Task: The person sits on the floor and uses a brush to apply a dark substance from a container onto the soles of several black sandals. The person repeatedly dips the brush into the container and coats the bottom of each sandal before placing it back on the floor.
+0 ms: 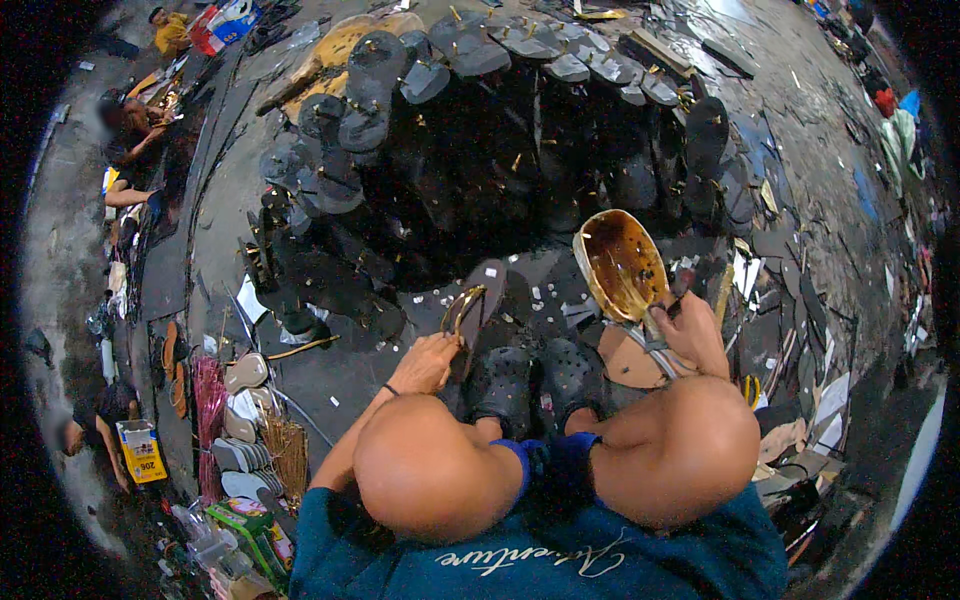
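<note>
A dark flip-flop (pixel 487 290) with gold straps is upright in front of me, its near end gripped by my left hand (pixel 427 362). My right hand (pixel 692 332) is closed at the near right edge of an oval container (pixel 590 262) coated inside with amber-brown, sticky-looking stuff and dark specks. A short dark piece stands up beside its fingers; what they hold I cannot make out. Many dark sandals (pixel 376 65) with gold straps form an arc ahead of me, several standing on edge. My feet in black clogs (pixel 500 383) are between my hands.
Bundles of pink strands (pixel 207 420) and pale soles (pixel 243 456) lie to the left. A tan flat piece (pixel 632 358) is under the right hand. Scraps and white bits litter the floor. Other people (pixel 130 125) sit at the far left, one near a yellow box (pixel 141 452).
</note>
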Demonstrator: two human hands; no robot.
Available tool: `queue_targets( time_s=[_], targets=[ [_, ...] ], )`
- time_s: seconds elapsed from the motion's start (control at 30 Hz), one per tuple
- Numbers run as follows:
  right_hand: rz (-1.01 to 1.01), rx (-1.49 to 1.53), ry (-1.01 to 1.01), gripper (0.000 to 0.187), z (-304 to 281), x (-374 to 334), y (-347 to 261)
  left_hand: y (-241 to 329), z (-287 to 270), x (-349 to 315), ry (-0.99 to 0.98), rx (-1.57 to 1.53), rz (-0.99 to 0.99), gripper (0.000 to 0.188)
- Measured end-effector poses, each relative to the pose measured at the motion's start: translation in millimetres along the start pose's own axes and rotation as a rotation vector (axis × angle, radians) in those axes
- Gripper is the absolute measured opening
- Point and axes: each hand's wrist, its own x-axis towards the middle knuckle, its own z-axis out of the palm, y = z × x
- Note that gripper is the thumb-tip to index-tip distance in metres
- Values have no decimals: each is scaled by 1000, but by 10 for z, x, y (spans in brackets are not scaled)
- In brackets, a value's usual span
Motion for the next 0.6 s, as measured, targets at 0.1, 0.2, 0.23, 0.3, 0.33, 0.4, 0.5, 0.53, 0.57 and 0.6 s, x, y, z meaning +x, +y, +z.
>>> queue_targets(
  time_s=[0.1,0.2,0.23,0.3,0.33,0.4,0.5,0.53,0.57,0.6],
  targets=[
    [118,-120,128,32,9,-130,155,281,36,374,146,-467,-223,53],
    [-15,35,-288,46,-161,-113,-44,518,-8,958,407,-446,-147,52],
    [-106,102,-386,52,-142,-70,-148,496,19,1049,416,-387,-146,50],
    [-192,519,-202,40,-43,51,-496,321,89,1255,391,-301,-184,47],
    [-213,711,-68,34,-94,78,-655,278,144,1448,363,-363,-212,46],
    [-353,799,133,25,24,317,-983,137,75,1508,367,-725,-357,44],
    [-475,848,374,19,111,586,-1505,107,-197,1782,471,-1848,-564,43],
    [-551,773,347,19,253,736,-1531,120,-266,1961,471,-2088,-611,43],
    [-647,729,290,19,375,853,-1622,38,-299,1963,499,-2230,-683,44],
    [-685,728,341,20,335,847,-1786,-118,-398,1875,556,-2310,-750,45]
  ],
)
